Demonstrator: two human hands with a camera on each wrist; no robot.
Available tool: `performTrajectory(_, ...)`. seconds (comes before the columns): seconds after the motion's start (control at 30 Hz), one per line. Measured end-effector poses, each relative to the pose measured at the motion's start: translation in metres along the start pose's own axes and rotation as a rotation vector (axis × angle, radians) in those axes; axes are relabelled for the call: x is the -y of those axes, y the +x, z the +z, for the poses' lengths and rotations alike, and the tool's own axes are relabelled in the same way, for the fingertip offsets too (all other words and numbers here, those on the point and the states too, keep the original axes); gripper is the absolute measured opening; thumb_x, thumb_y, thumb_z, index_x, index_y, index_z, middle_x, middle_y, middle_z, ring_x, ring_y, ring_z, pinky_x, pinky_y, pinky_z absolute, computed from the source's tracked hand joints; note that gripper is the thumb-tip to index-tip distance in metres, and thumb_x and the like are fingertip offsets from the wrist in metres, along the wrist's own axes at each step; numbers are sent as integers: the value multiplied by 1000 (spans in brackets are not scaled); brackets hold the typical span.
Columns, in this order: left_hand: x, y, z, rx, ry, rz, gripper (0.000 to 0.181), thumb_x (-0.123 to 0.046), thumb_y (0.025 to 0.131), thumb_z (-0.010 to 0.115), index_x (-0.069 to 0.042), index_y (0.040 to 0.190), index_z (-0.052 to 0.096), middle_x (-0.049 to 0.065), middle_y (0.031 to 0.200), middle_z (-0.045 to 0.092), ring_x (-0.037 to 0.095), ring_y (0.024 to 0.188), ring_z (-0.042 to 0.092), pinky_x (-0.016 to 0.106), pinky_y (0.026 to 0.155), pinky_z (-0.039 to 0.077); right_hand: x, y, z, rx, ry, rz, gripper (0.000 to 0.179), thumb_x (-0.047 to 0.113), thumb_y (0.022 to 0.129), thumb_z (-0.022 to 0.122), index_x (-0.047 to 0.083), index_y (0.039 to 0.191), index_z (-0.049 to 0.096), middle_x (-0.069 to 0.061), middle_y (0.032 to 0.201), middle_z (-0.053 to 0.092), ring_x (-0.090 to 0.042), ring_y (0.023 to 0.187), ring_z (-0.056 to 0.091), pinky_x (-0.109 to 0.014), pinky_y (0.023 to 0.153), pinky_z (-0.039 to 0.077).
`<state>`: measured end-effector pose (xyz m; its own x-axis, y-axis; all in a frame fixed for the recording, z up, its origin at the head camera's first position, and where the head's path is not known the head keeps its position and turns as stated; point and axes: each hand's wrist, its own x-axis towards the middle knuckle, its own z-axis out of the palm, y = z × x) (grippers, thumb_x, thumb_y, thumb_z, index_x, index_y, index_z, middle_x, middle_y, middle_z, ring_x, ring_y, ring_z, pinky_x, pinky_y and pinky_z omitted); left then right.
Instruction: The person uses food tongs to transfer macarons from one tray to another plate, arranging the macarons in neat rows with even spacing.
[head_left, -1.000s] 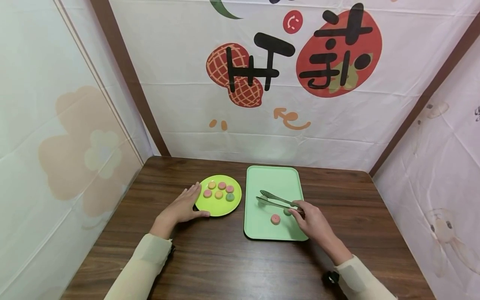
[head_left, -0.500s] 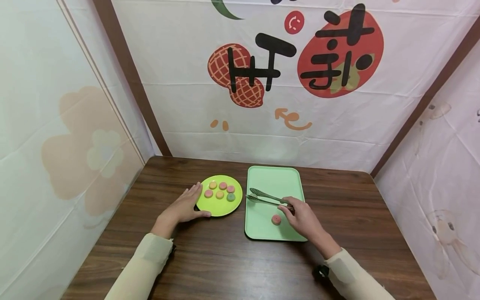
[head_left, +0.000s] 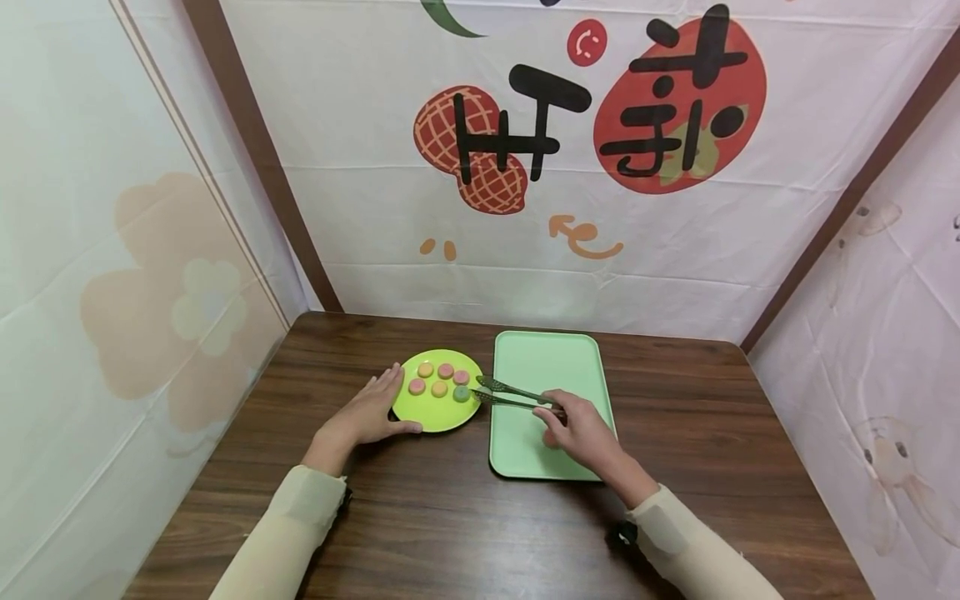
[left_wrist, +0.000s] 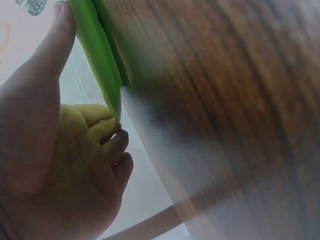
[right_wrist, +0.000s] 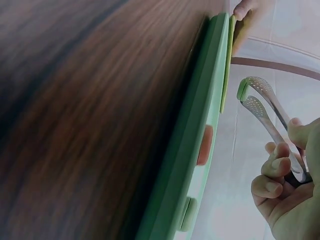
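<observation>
My right hand (head_left: pixel 579 429) grips metal serving tongs (head_left: pixel 521 392), their tips over the right rim of the yellow-green plate (head_left: pixel 433 417). Between the tips is a green macaron (right_wrist: pixel 242 90), held above the surface in the right wrist view. Pink, yellow and blue-green macarons (head_left: pixel 461 393) lie on the plate. My left hand (head_left: pixel 367 412) rests at the plate's left side, thumb and fairly straight fingers touching its rim. On the light green tray (head_left: pixel 547 354) sit a pink macaron (right_wrist: pixel 204 145), mostly hidden by my right hand in the head view, and a green macaron (right_wrist: pixel 188 215).
Plate and tray stand side by side on a dark wood table (head_left: pixel 450 525). A printed white cloth (head_left: pixel 360 217) hangs behind the table, with more cloth at both sides.
My right hand has moved left with the tongs and the green macaron, from over the tray to the plate's right rim. My left hand has stayed at the plate.
</observation>
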<state>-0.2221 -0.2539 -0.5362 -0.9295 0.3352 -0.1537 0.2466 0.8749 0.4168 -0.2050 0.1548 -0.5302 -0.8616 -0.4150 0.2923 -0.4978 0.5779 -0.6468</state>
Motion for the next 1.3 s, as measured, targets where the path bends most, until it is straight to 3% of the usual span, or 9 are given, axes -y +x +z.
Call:
performTrajectory(0.27, 0, 0, -1, 2, -4, 4, 122, -63, 93, 77, 8, 168, 13, 29, 177, 9, 43, 164, 12, 57, 134, 11, 8, 9, 11, 12, 32, 2, 33, 26, 106, 72, 0, 126, 72, 5, 78, 66, -4, 60, 50, -26, 54, 47)
performTrajectory(0.57, 0, -1, -1, 3, 5, 3, 123, -65, 92, 77, 9, 168, 13, 29, 176, 10, 43, 164, 12, 57, 134, 11, 18, 18, 25, 15, 37, 3, 34, 30, 106, 72, 2, 125, 73, 6, 84, 69, -2, 66, 55, -27, 59, 51)
performTrajectory(0.8, -2, -1, -2, 3, 2, 4, 123, -64, 92, 77, 9, 168, 13, 29, 176, 10, 44, 164, 12, 57, 134, 12, 26, 27, 35, 41, 39, -11, 34, 28, 106, 71, 1, 126, 73, 9, 80, 65, -4, 62, 50, -25, 56, 46)
performTrajectory(1.3, 0, 0, -1, -2, -1, 6, 123, -63, 92, 78, 9, 168, 13, 29, 176, 10, 42, 165, 12, 56, 134, 11, 38, 43, 60, 57, 62, -45, 28, 25, 107, 70, 2, 122, 74, -1, 94, 74, -5, 74, 61, -27, 65, 55)
